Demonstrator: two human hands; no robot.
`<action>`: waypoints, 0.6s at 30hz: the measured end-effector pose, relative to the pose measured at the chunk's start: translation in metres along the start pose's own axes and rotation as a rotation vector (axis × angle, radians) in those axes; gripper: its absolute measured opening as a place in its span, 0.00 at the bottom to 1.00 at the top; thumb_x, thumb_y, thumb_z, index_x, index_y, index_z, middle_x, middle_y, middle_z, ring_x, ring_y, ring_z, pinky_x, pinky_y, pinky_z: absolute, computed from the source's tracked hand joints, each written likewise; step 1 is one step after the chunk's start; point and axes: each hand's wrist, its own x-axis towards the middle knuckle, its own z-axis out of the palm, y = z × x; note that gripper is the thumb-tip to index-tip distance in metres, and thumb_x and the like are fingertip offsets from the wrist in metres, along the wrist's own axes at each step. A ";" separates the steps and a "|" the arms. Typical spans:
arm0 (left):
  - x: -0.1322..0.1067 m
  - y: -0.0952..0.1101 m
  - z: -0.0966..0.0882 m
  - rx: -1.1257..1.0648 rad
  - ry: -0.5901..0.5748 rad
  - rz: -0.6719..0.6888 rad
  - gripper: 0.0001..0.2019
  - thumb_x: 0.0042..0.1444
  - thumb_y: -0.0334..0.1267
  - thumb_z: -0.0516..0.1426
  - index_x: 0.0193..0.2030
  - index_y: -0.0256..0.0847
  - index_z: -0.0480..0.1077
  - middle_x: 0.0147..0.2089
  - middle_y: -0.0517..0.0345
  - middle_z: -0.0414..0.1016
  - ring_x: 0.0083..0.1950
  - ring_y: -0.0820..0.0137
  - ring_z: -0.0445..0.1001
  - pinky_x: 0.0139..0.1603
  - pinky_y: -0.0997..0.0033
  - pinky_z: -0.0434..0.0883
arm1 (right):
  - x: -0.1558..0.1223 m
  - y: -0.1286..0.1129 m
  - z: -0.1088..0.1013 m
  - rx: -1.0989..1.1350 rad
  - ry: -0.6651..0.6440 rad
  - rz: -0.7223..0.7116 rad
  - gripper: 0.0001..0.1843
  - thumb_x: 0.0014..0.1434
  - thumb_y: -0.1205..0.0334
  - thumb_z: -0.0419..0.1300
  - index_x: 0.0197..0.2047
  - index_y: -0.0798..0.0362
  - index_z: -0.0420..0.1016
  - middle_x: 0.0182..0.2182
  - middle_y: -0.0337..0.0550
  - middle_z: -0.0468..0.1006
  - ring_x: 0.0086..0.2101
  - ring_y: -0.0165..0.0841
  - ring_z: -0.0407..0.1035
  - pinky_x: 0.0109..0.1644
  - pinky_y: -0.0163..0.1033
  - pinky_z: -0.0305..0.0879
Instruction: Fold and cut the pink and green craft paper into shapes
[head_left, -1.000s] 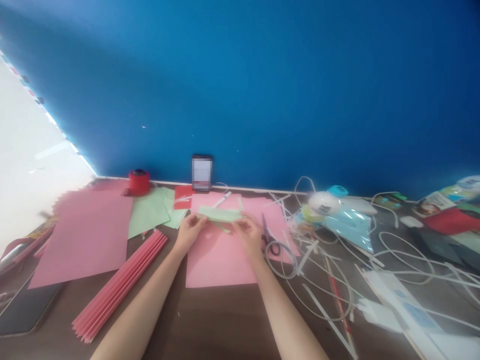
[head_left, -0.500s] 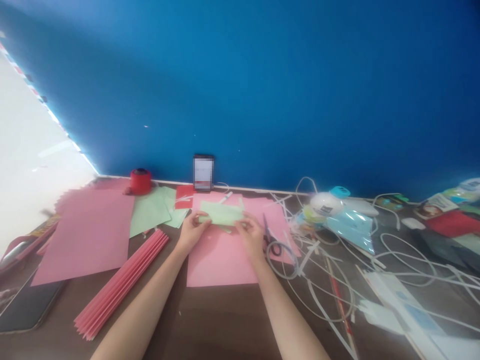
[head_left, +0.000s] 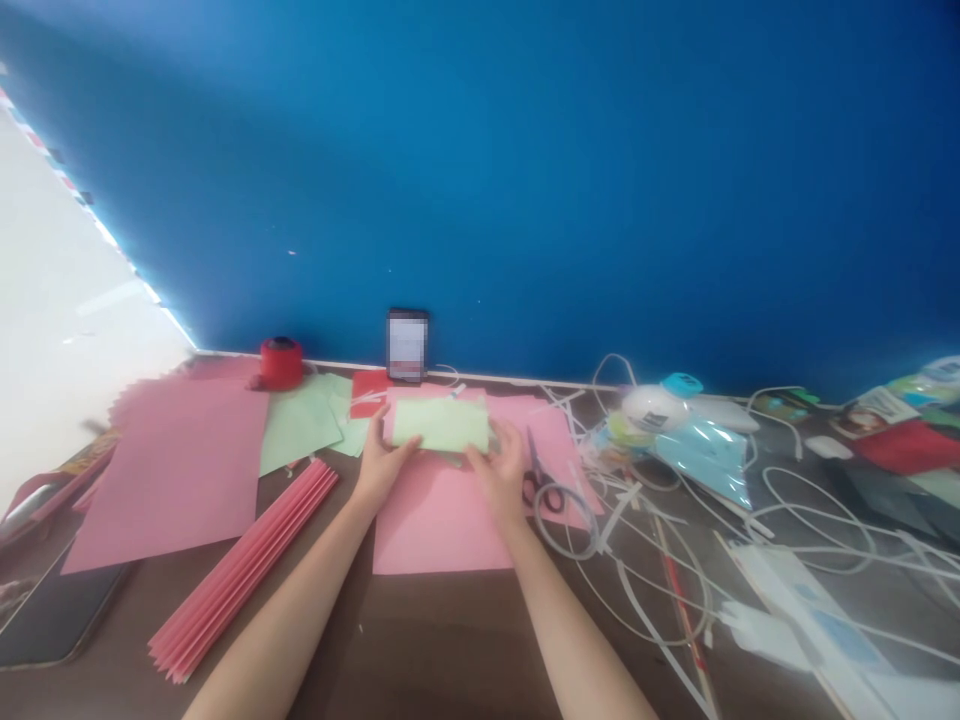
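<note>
A light green piece of paper (head_left: 441,422), a narrow rectangle that looks folded, is held between both hands over a pink sheet (head_left: 442,530). My left hand (head_left: 384,458) grips its left end, with the thumb on the near face. At the right end, my right hand (head_left: 501,468) pinches it the same way, fingers partly behind the paper. Scissors (head_left: 541,485) with dark handles lie just right of my right hand. To the left rests a pleated pink paper fan strip (head_left: 244,570).
Pink paper (head_left: 176,470) and green sheets (head_left: 300,425) lie left, near a red tape roll (head_left: 281,365). A phone (head_left: 407,346) leans on the blue wall; a dark tablet-like device (head_left: 56,615) lies front left. Tangled white cables (head_left: 645,600) and a glue bottle (head_left: 654,412) crowd the right.
The green paper has tilted so its broad face shows more fully toward me. My fingers have shifted, the left ones lifting behind the paper's edge. Everything else stays in place.
</note>
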 end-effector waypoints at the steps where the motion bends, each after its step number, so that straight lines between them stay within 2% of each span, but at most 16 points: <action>1: 0.001 0.000 0.000 0.003 -0.004 0.001 0.39 0.40 0.37 0.65 0.60 0.46 0.53 0.50 0.49 0.70 0.39 0.67 0.75 0.43 0.63 0.72 | 0.000 0.001 0.000 0.046 -0.010 0.048 0.31 0.44 0.62 0.65 0.51 0.51 0.59 0.51 0.51 0.68 0.48 0.39 0.67 0.46 0.43 0.69; 4: 0.001 0.001 -0.001 0.011 -0.035 -0.002 0.37 0.41 0.38 0.64 0.59 0.45 0.55 0.49 0.50 0.71 0.40 0.66 0.75 0.43 0.63 0.72 | 0.001 0.005 0.000 0.150 -0.103 0.233 0.23 0.47 0.57 0.63 0.45 0.54 0.64 0.40 0.49 0.76 0.37 0.39 0.74 0.41 0.44 0.72; 7: -0.001 0.003 0.001 0.020 -0.057 -0.001 0.36 0.41 0.38 0.64 0.58 0.43 0.55 0.45 0.51 0.73 0.38 0.66 0.76 0.42 0.64 0.73 | 0.001 0.008 -0.002 0.138 -0.144 0.341 0.17 0.46 0.55 0.64 0.36 0.55 0.67 0.30 0.45 0.78 0.30 0.37 0.75 0.36 0.42 0.73; 11: -0.002 0.004 0.003 0.011 -0.081 -0.007 0.36 0.42 0.39 0.64 0.58 0.42 0.53 0.40 0.53 0.75 0.35 0.67 0.76 0.40 0.65 0.73 | 0.002 0.009 -0.002 0.101 -0.109 0.345 0.16 0.44 0.55 0.65 0.34 0.55 0.68 0.26 0.41 0.78 0.27 0.35 0.75 0.34 0.39 0.74; 14: -0.002 0.004 0.003 0.008 -0.084 -0.024 0.36 0.42 0.39 0.64 0.57 0.42 0.53 0.37 0.54 0.76 0.33 0.68 0.76 0.39 0.66 0.73 | 0.001 0.008 -0.001 0.093 -0.106 0.339 0.17 0.43 0.54 0.66 0.33 0.55 0.69 0.26 0.41 0.78 0.28 0.35 0.75 0.35 0.39 0.74; 18: 0.000 0.003 0.001 -0.011 -0.095 -0.034 0.34 0.41 0.40 0.64 0.55 0.41 0.54 0.37 0.54 0.76 0.35 0.67 0.76 0.40 0.65 0.72 | 0.001 0.006 0.000 0.080 -0.109 0.314 0.19 0.41 0.53 0.67 0.34 0.55 0.69 0.28 0.42 0.79 0.28 0.35 0.75 0.36 0.40 0.74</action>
